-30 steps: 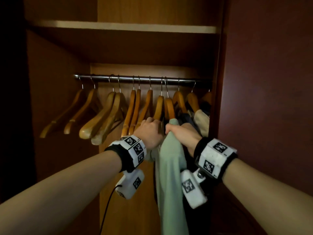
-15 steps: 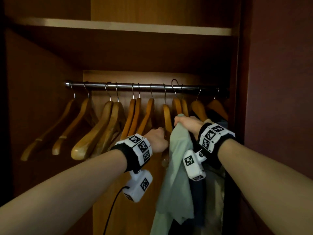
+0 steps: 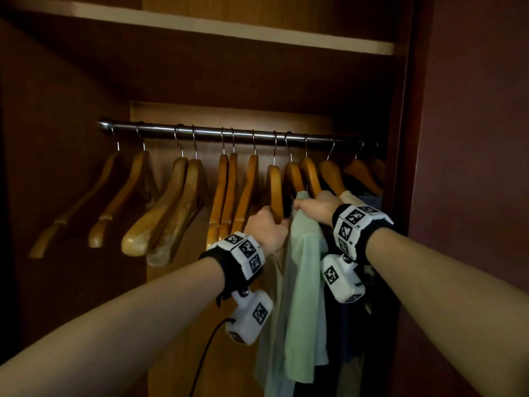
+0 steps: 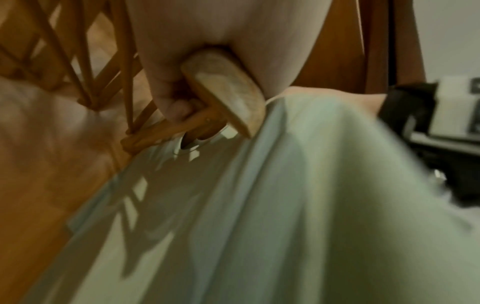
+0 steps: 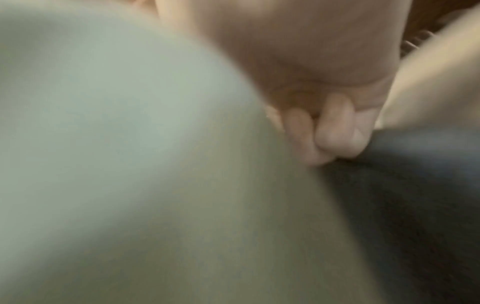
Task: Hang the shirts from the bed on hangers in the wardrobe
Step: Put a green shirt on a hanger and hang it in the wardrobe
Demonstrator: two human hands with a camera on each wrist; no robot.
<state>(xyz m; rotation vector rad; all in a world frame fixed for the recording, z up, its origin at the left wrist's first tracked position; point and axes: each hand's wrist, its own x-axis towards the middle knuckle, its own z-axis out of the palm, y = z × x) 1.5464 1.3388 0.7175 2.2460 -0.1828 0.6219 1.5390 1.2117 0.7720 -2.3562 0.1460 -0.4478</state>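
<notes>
Here the wardrobe rail (image 3: 229, 134) is taken as the landmark. Below its right-of-centre part, the pale green shirt (image 3: 303, 270) is seen draped from a wooden hanger whose hook is already over the rail, with the cloth falling straight down beneath. The right hand (image 3: 317, 206) is closed on the shirt's shoulder just under the rail; in the right wrist view its fingers (image 5: 335, 127) are shown curled into the fabric, presumably so that the garment is kept from slipping while it is settled. The left hand (image 3: 267, 229) is wrapped round the arm of the neighbouring empty hanger (image 3: 276, 193), next along the rail to the left; in the left wrist view the hanger's blunt end (image 4: 228, 92) is shown projecting from the fist, touching the green cloth. This hanger is judged to be held aside so that room is made for the shirt. Further left under the rail, a row of bare wooden hangers (image 3: 160, 207) is left hanging. At the rail's right end, darker garments (image 3: 346, 319) are already hung, beside the shirt.
</notes>
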